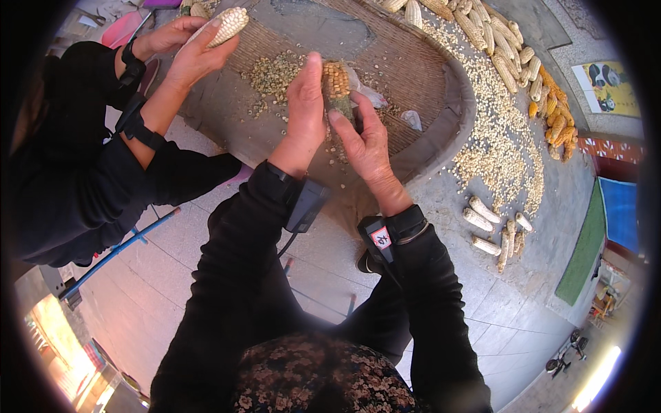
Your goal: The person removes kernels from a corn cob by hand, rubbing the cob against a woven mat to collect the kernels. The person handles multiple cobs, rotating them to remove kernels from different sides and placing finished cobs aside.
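Note:
An ear of corn point(336, 80) stands between my two hands over the shallow woven basket. Orange-yellow kernels cover its top, while the lower part looks grey-green. My right hand point(367, 142) grips that lower part between thumb and fingers. Against the ear's left side lies my left hand point(305, 106), thumb pointing up; its other fingers are hidden, so its hold is unclear. Loose, partly greenish kernels point(273, 75) lie in the basket point(413, 77) just left of my left hand. Behind the ear is some crumpled clear plastic point(369, 93).
At left, another person's hands point(199, 59) hold a pale ear of corn point(230, 26). Spread kernels point(496, 139), piled ears point(508, 46) and several bare cobs point(485, 217) lie on the floor at right. A blue metal bar point(119, 253) stands below the other person.

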A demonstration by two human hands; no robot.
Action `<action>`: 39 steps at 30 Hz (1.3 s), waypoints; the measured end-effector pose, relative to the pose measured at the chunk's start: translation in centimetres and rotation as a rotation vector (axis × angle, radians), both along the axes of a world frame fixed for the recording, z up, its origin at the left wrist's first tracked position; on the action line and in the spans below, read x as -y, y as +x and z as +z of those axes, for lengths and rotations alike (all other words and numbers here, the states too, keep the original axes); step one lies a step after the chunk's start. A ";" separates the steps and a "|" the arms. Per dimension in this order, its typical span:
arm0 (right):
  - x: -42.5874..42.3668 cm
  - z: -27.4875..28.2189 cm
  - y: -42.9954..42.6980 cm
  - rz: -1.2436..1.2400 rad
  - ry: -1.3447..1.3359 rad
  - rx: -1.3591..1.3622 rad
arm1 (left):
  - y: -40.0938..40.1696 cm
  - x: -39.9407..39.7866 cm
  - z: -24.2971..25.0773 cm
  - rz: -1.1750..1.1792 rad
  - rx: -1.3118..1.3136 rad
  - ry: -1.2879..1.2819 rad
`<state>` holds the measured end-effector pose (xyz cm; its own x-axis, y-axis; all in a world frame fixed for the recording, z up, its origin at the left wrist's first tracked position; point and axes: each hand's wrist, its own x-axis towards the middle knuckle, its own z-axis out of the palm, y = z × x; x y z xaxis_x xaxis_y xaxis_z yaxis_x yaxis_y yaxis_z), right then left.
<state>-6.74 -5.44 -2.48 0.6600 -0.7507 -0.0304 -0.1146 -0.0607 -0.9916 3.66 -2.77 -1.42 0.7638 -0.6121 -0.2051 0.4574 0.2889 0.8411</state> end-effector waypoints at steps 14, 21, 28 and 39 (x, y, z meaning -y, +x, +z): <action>-0.4 -0.6 0.5 -0.006 0.140 0.221 | 0.4 -0.1 0.2 0.062 -0.215 -0.077; -1.0 -0.6 0.2 -0.010 -0.061 0.067 | 0.8 -0.1 -0.2 0.073 -0.050 -0.038; -1.0 -0.3 0.6 0.004 0.173 0.219 | 0.7 -0.2 -0.1 0.068 -0.137 -0.104; -0.5 -0.2 0.5 -0.048 0.061 0.095 | 0.2 -0.1 -0.6 0.056 -0.108 -0.091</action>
<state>-6.21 -4.90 -2.67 0.6255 -0.7800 -0.0163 -0.0216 0.0036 -0.9998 3.84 -2.63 -2.04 0.7737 -0.5890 -0.2333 0.5246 0.3891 0.7572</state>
